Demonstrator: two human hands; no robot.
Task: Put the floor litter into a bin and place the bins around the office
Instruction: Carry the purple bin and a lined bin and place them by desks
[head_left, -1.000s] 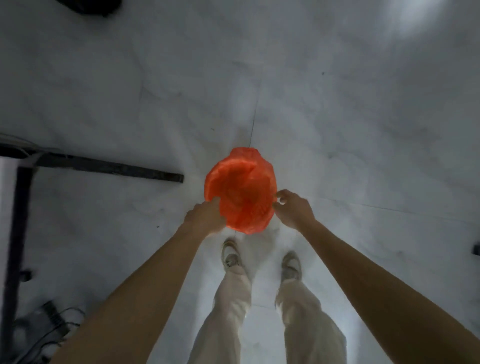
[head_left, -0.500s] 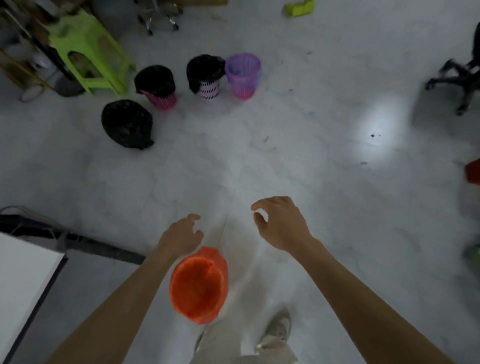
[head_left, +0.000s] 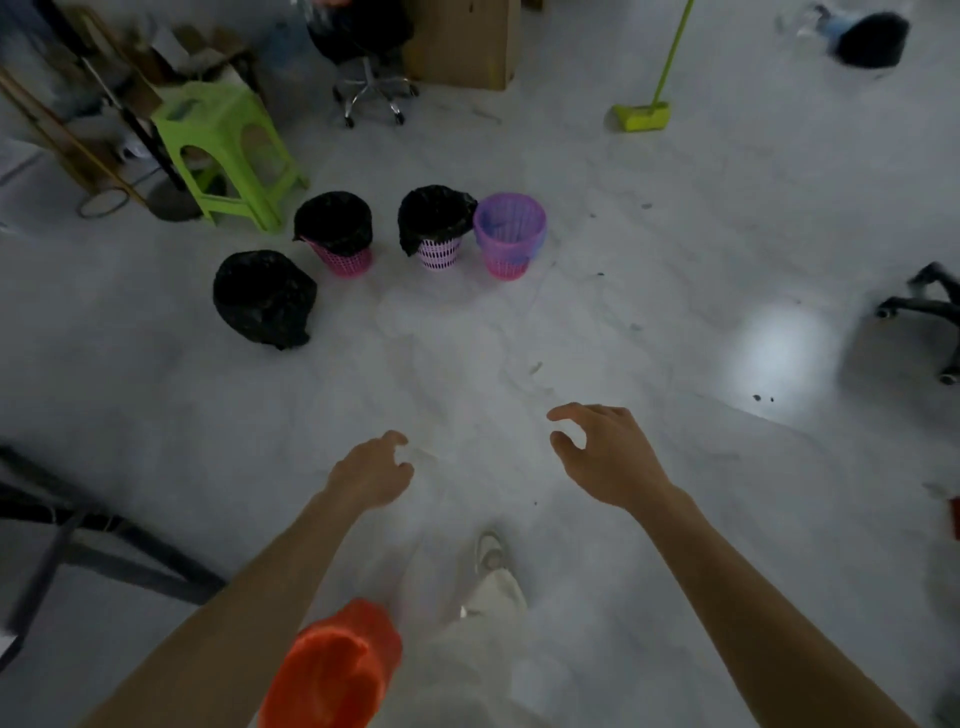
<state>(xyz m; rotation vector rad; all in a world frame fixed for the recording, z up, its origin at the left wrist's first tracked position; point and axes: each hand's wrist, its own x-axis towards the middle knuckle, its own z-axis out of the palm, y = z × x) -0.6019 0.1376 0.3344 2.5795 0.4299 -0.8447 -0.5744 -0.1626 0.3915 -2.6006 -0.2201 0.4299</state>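
Orange bin (head_left: 332, 670): stands on the floor (head_left: 649, 291) at the lower edge of the view, below the left forearm and beside the person's trouser leg. An orange liner covers its rim and interior. Contents cannot be told.

Three bins stand in a row further ahead:
- Pink bin (head_left: 340, 244), left: black liner folded over the rim.
- Pale pink bin (head_left: 435, 228), centre: black liner folded over the rim.
- Purple bin (head_left: 510, 236), right: translucent bluish liner, just beside the centre bin.

The interiors of the two black-lined bins are dark; contents cannot be told.

A black bag (head_left: 262, 299) sits on the floor in front of and left of the row; whether it covers a bin cannot be told. A green stool (head_left: 223, 150) stands behind the pink bin.

A small scrap of litter (head_left: 535, 368) lies on the floor between the row and the hands.

Left hand (head_left: 371, 475): fingers loosely curled, holding nothing, touching nothing.

Right hand (head_left: 605, 457): fingers spread and slightly bent, thumb apart from the index finger, holding nothing. Both hands are extended forward above the floor, well apart from the orange bin.
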